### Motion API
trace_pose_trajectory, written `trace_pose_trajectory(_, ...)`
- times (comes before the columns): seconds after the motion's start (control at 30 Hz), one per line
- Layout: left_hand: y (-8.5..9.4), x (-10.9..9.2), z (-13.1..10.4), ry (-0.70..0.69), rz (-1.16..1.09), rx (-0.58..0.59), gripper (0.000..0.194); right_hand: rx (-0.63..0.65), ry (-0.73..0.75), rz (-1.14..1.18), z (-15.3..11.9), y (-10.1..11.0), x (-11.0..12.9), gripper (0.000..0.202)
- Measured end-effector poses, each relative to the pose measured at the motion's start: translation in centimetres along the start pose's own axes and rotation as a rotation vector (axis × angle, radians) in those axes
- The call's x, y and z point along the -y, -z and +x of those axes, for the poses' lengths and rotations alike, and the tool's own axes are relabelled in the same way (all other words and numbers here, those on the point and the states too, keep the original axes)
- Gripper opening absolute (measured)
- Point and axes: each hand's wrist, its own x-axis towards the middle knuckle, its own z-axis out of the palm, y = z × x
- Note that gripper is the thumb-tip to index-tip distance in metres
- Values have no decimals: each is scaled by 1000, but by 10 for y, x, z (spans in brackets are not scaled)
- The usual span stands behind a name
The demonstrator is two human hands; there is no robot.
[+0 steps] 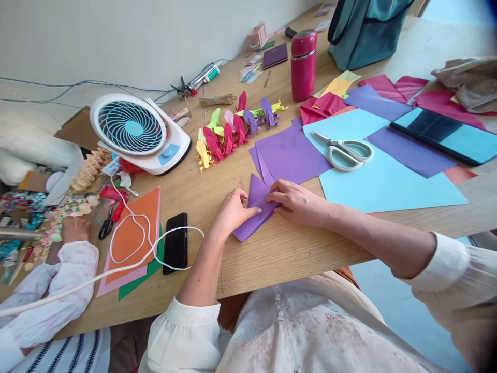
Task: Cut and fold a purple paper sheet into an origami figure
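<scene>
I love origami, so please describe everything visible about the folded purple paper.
The folded purple paper looks thin and matte, layered, with straight edges and pointed corners. It lies at a slant near the edge of the wooden table, just in front of larger purple sheets. The left hand's thumb rests on it; the right hand's fingers grip its right side.

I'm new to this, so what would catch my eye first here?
Probably the white fan with its turquoise face, left of centre on the table. Then the upright magenta bottle at the back, and white-handled scissors on light blue paper. Front and centre, the left hand and right hand touch folded purple paper.
</scene>
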Motion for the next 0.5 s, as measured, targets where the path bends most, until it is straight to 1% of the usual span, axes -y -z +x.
trace_pose_trajectory(0.1, -2, -10, -6, 19, -49, -39, 56, 5, 1, -3, 0, 0, 0, 29)
trace_pose_trajectory(0.2, -3, -18, -8, 53, -52, -29, 67, 13, 8, 2, -1, 1, 0, 28)
trace_pose_trajectory(0.27, -4, -21, -9, 77, -62, -23, 69, 15, 14, 10, -1, 1, -1, 27)
trace_pose_trajectory(0.33, -5, -23, -8, 94, -83, -39, 66, 23, 17, 18, -2, 2, -1, 27)
trace_pose_trajectory(0.4, -7, -23, -8, 98, -90, -49, 59, 31, 17, 33, -2, 4, -1, 25)
trace_pose_trajectory(0.5, -11, -24, -10, 72, -13, -69, 50, 32, -9, 53, -2, 5, 1, 19)
